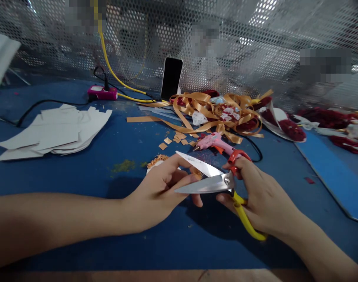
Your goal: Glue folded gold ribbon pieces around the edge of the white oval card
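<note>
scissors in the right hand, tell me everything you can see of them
The scissors have two shiny, metallic-looking blades tapering to points and joined at a round pivot screw. One handle is yellow, the other looks red. They are held open above the blue table by the right hand, blades pointing toward the left hand. The lower blade overlaps that hand in view; whether they touch is unclear.

No readable text, labels or numbers.
</note>
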A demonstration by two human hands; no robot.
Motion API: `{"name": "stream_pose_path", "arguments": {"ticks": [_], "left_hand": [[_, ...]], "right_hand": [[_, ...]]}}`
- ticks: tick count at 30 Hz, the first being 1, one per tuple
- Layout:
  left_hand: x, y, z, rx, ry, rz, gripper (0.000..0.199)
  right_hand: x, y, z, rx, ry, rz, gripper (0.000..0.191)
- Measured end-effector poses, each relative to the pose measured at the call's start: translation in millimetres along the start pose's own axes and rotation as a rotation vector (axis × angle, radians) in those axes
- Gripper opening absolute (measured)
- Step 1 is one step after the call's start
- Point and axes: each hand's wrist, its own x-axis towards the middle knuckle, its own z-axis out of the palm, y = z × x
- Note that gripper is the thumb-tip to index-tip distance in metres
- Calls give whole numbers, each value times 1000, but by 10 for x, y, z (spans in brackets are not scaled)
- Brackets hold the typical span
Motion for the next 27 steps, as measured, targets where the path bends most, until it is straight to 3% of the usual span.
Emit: {"name": "stream_pose_path", "arguments": {"ticks": [14, 27], "left_hand": [[-23, -6, -53, 92, -10, 101, 9], [-20, -27, -56, 108, 18, 96, 5]], "right_hand": [[-21, -15, 43, 1, -49, 10, 42], [-21, -57, 38, 19, -42, 55, 41]]}}
